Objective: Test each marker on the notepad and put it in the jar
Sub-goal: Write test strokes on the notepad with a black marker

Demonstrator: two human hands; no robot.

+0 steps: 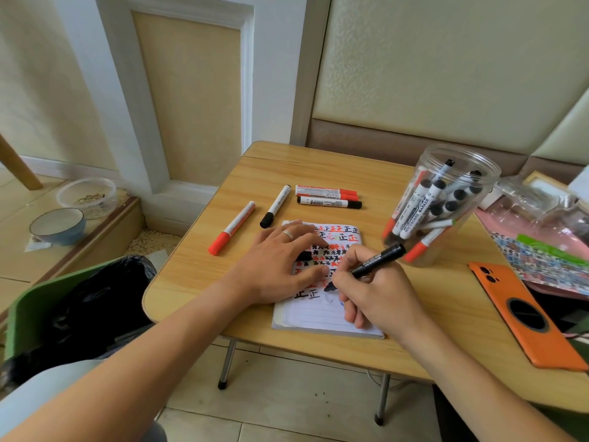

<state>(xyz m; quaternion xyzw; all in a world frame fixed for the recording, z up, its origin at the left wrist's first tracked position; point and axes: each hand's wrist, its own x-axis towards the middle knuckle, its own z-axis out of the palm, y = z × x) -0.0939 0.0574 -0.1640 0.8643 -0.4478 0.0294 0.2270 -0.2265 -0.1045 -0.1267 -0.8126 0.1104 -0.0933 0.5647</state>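
A lined notepad (322,317), covered in red and black test marks, lies on the small wooden table (318,173). My right hand (376,295) grips an uncapped black marker (379,260) with its tip on the page. My left hand (280,263) lies flat on the notepad, and a black cap (304,256) shows under its fingers. A clear plastic jar (443,205) at the right holds several markers. Loose on the table behind the notepad are a red-capped marker (232,228), a black-capped marker (275,206), and a small stack of markers (328,196).
An orange phone (522,314) lies face down at the table's right edge. Pink sheets, stickers and clear plastic (541,237) clutter the far right. A green bin with a black bag (73,311) stands at the left. Bowls (59,224) sit on a low ledge.
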